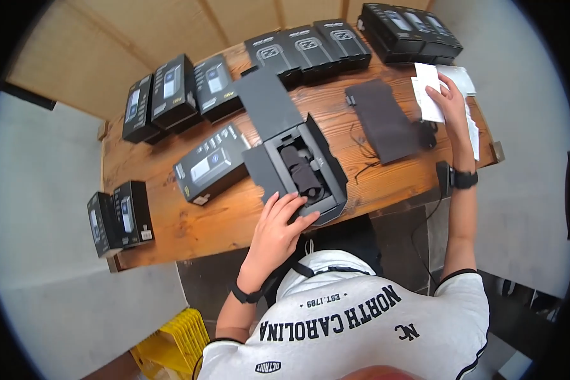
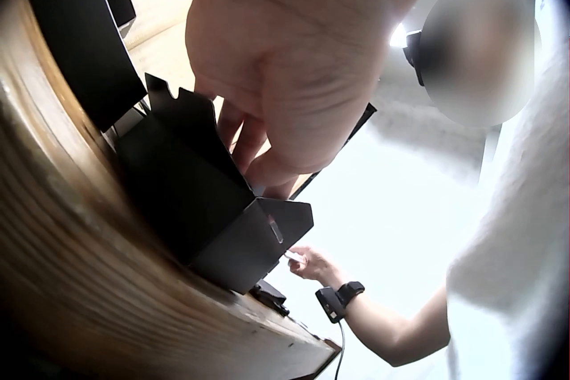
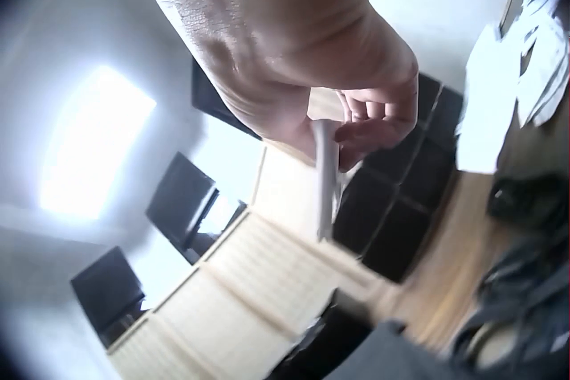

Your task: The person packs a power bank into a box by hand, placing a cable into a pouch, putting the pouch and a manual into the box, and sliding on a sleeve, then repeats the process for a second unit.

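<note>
An open black box (image 1: 326,158) lies on the table in front of the person, its lid flap (image 1: 269,104) folded back. Inside sit a dark pouch-like bundle (image 1: 301,177) and a cable (image 1: 315,192). My left hand (image 1: 278,228) rests at the box's near end, fingers extended over the rim; in the left wrist view, the box wall (image 2: 191,188) partly hides them. At the table's right side, my right hand (image 1: 451,104) pinches a folded white paper leaflet (image 1: 427,92) between thumb and fingers. Edge-on, the leaflet (image 3: 326,179) appears in the right wrist view too.
Several closed black boxes (image 1: 307,47) line the table's back edge, with another box (image 1: 212,163) left of the open one. A dark cloth pouch (image 1: 380,120) with cords lies to the right. White papers (image 1: 459,79) lie under the right hand; a yellow crate (image 1: 171,345) stands below.
</note>
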Available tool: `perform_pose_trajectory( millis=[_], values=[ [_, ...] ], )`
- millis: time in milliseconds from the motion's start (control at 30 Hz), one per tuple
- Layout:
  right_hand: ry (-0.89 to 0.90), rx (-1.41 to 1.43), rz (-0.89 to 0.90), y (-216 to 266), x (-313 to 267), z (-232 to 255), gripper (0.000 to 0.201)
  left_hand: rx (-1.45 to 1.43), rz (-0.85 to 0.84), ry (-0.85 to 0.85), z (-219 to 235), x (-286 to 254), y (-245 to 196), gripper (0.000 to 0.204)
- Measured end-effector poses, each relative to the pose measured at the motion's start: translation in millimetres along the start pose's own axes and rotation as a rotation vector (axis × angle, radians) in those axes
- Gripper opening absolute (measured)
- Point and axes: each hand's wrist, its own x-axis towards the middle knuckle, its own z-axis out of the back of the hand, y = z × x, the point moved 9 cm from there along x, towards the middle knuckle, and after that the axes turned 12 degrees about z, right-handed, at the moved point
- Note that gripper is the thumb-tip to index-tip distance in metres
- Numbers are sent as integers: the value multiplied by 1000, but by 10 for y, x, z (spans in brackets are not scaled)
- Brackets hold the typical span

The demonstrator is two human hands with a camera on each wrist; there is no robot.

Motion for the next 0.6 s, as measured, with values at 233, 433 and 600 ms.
perform_pose_trajectory(
  millis=[233, 433, 600],
  values=[
    [521, 298, 85, 948, -1143, -1925, 74, 7, -5, -20, -8, -7, -3, 39],
    [641, -112, 313, 1113, -1489, -2640, 78, -13, -16, -43, -14, -19, -3, 36],
    [667, -357, 433, 997, -1502, -2677, 71, -29, -26, -61, -4, -19, 1, 33]
  ],
)
